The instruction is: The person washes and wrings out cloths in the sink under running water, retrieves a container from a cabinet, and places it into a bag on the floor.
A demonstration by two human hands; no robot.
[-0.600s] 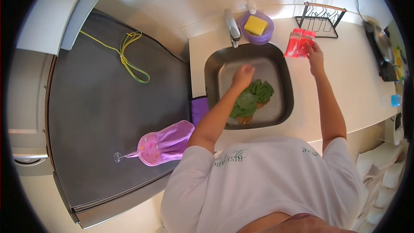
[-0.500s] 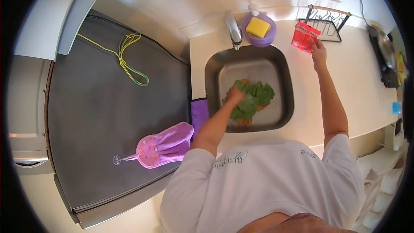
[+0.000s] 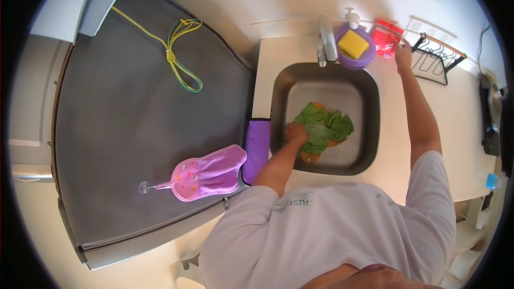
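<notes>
Down in the sink (image 3: pixel 367 144), my left hand (image 3: pixel 296 134) touches the left side of the leafy greens (image 3: pixel 319 132); its fingertips are partly hidden by leaves, so a grip cannot be made out. Orange-brown pieces (image 3: pixel 310 157) show beneath and around the greens. My right hand (image 3: pixel 403 56) is closed on the edge of a red packet (image 3: pixel 384 39), which is at the back of the counter, between the purple basin (image 3: pixel 356 64) and the black rack (image 3: pixel 432 67).
A yellow sponge (image 3: pixel 353 44) lies in the basin beside the faucet (image 3: pixel 326 40). Left of the sink, a pink towel (image 3: pixel 209 174) and a yellow-green cord (image 3: pixel 174 59) lie on a dark surface (image 3: pixel 123 123). A stove (image 3: pixel 491 118) stands far right.
My left hand has gone down into the sink and onto the greens. My right hand has carried the red packet back toward the wall, near the basin. The view has shifted.
</notes>
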